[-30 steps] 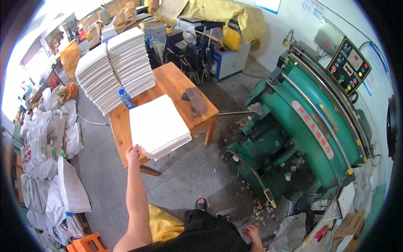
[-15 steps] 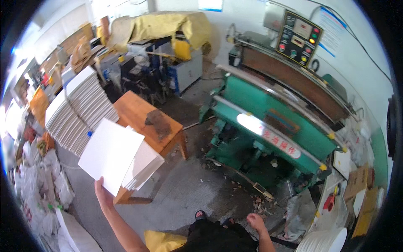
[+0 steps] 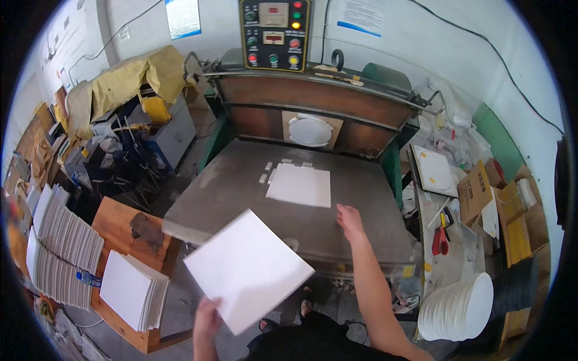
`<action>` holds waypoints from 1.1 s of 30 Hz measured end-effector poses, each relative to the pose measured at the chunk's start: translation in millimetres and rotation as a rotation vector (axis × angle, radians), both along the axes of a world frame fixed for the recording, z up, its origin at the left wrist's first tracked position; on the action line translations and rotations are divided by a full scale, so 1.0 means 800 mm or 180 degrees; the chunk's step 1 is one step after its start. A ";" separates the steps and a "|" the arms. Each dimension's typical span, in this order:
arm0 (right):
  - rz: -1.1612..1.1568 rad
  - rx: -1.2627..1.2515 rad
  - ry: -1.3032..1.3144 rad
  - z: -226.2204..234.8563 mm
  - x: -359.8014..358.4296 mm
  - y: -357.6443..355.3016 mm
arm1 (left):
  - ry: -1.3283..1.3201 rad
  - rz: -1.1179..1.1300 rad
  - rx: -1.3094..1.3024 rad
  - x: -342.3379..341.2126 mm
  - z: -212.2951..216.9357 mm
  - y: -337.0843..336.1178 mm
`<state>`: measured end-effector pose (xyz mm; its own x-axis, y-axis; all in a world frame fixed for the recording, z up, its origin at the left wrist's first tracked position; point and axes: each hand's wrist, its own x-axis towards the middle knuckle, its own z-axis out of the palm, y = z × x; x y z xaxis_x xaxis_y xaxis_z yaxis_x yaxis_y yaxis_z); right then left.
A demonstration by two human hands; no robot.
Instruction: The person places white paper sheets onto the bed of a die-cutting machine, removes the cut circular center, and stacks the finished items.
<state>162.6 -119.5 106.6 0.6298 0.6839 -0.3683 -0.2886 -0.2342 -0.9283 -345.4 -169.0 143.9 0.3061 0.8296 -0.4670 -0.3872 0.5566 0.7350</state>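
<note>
White card sheet carried to the grey press bed.

Head view: the left hand (image 3: 208, 317) pinches a white square sheet (image 3: 248, 269) by its near corner, holding it flat and clear of the bed (image 3: 241, 180). The right hand (image 3: 350, 220) rests open-fingered on the bed just beside another sheet (image 3: 300, 185) lying there. More sheets are stacked on the wooden table (image 3: 114, 219) to the left, within arm's reach.

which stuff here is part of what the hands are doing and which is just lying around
In use: white sheet held in left hand; right hand on press bed; cut sheet; sheet pile.
Lying about: red scissors, round plates stack, cardboard boxes, yellow cover.
</note>
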 end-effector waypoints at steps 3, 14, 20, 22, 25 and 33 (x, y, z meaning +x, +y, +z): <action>-0.0283 -0.0412 0.0213 -0.073 0.047 0.073 | 0.0169 -0.0329 -0.0149 0.047 -0.015 -0.026; 0.0670 -0.0037 0.2074 -0.102 0.142 0.161 | -0.0402 -0.0769 -0.0754 0.173 -0.003 0.003; 0.0353 0.1208 0.1678 -0.015 0.177 0.065 | -0.0526 -0.0556 -0.0536 0.364 -0.065 0.100; 0.0123 0.1333 0.1472 0.008 0.197 0.012 | -0.0528 -0.0523 -0.0519 0.421 -0.091 0.144; -0.0287 0.1149 0.1115 0.029 0.210 -0.075 | -0.0262 -0.0201 -0.0926 0.475 -0.117 0.204; -0.1186 0.0642 0.0657 0.027 0.110 -0.309 | 0.0810 -0.0594 0.0213 0.429 -0.169 0.187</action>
